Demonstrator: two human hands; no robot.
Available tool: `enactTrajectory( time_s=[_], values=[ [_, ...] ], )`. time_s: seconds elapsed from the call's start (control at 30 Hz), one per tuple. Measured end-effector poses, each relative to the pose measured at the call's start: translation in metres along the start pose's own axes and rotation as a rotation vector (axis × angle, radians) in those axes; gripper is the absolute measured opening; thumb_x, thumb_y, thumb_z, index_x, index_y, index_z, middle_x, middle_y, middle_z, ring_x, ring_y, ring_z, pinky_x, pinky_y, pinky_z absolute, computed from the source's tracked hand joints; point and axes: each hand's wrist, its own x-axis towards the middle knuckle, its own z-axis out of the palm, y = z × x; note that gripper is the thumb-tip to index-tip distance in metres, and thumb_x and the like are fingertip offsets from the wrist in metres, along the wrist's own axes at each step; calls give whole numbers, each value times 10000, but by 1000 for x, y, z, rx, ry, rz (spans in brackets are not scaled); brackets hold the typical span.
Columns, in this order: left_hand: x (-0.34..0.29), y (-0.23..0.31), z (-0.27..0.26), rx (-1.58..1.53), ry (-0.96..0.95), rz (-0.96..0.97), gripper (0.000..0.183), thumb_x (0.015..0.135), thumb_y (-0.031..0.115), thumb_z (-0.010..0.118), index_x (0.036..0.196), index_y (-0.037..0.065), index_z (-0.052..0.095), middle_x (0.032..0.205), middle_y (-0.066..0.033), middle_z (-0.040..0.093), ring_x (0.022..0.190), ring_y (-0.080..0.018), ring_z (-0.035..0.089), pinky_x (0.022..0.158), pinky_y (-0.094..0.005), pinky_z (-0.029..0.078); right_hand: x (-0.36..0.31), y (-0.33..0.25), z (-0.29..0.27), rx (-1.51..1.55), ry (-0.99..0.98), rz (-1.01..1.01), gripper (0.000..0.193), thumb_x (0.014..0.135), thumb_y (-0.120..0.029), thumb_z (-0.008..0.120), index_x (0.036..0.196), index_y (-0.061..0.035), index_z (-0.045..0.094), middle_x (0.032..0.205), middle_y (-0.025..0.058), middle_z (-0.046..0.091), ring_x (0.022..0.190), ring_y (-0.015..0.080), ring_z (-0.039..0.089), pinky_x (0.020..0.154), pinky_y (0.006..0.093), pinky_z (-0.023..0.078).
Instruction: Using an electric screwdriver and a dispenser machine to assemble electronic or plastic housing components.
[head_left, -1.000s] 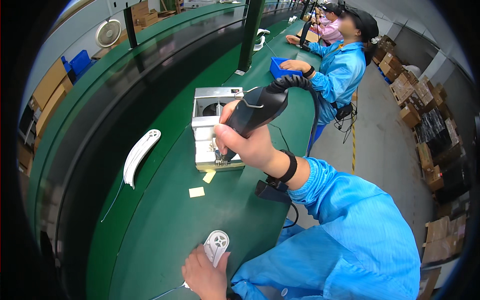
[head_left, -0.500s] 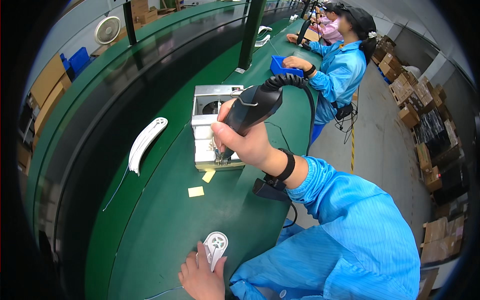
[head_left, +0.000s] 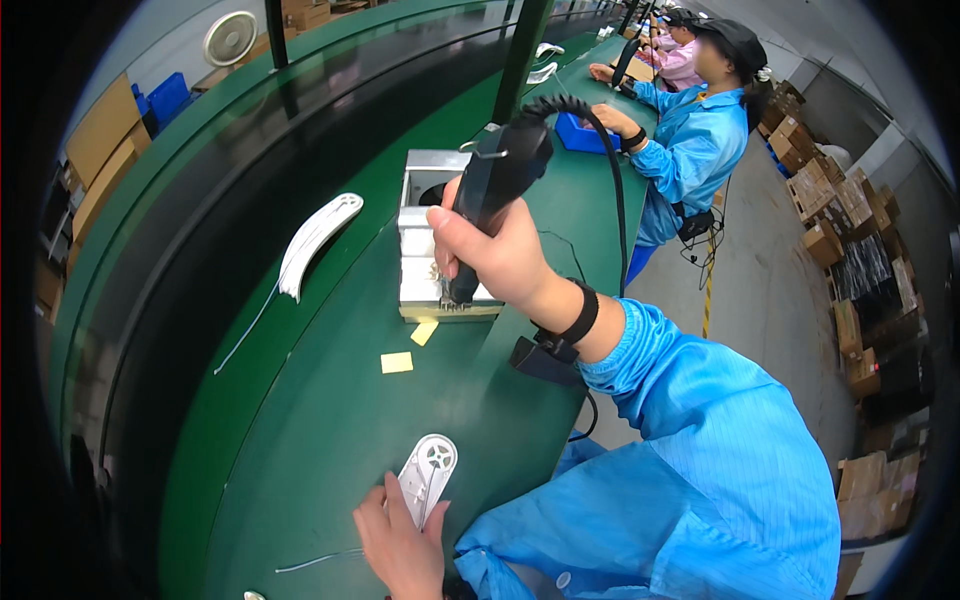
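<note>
My right hand (head_left: 500,250) is wrapped round a black electric screwdriver (head_left: 497,175) with a coiled cord at its top. The driver's lower end is at the front edge of a grey metal box, seemingly a screw feeder (head_left: 418,245), and its tip is hard to make out. Near the bottom, my left hand (head_left: 400,545) grips a white elongated plastic part (head_left: 437,457) lying on the green table. The part has a rounded end with a spoked ring, and a thin wire runs along it. Another thin blue-grey wire (head_left: 318,562) lies left of that hand.
A similar curved white part (head_left: 312,245) with a trailing wire lies on the green belt at left. Two yellow paper pieces (head_left: 396,362) lie before the feeder. Beyond stands a co-worker in blue (head_left: 690,130) beside a blue bin (head_left: 585,135). A green post (head_left: 522,60) rises behind the feeder.
The view has shifted a little, moving the feeder and belt part up and right in the picture. The screwdriver stands more upright. More of the white part shows beside my left hand.
</note>
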Motion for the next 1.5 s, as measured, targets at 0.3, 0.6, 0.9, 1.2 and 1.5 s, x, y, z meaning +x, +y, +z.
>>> enactTrajectory(
  time_s=[0.3, 0.6, 0.9, 1.2, 1.5],
  values=[
    [9, -14, 7, -8, -30, 19, 671, 710, 433, 809, 1222, 40, 623, 981, -99, 620, 829, -296, 614, 705, -412, 491, -65, 10, 36, 347, -121, -36, 134, 935, -17, 594, 985, -41, 472, 615, 46, 563, 500, 121, 560, 470, 265, 450],
    [5, -22, 10, -10, 10, 30, 646, 709, 448, 810, 1185, 47, 635, 935, -90, 616, 791, -284, 625, 656, -400, 504, -98, 23, 82, 334, -398, 30, 204, 913, -12, 607, 1002, -40, 426, 698, 90, 587, 566, 144, 580, 517, 282, 471],
    [-3, -28, 8, -12, -8, 14, 652, 724, 484, 789, 1188, 53, 637, 922, -86, 608, 771, -274, 619, 648, -391, 501, -106, 35, 89, 306, -376, 69, 223, 931, -63, 628, 1010, -44, 420, 692, 88, 583, 557, 139, 576, 488, 286, 467],
    [-7, -31, 6, -7, -5, 19, 656, 722, 488, 786, 1185, 46, 641, 919, -87, 606, 763, -274, 617, 630, -394, 502, -109, 40, 95, 347, -376, 131, 205, 934, -73, 622, 985, -40, 426, 669, 88, 575, 545, 144, 572, 482, 296, 465],
    [-8, -37, 9, -28, 40, 36, 665, 698, 474, 804, 1169, 33, 644, 918, -91, 617, 745, -275, 618, 628, -389, 504, -109, 46, 100, 275, -420, 105, 197, 940, -74, 615, 965, -31, 424, 660, 85, 570, 533, 133, 559, 481, 286, 461]
  ],
)
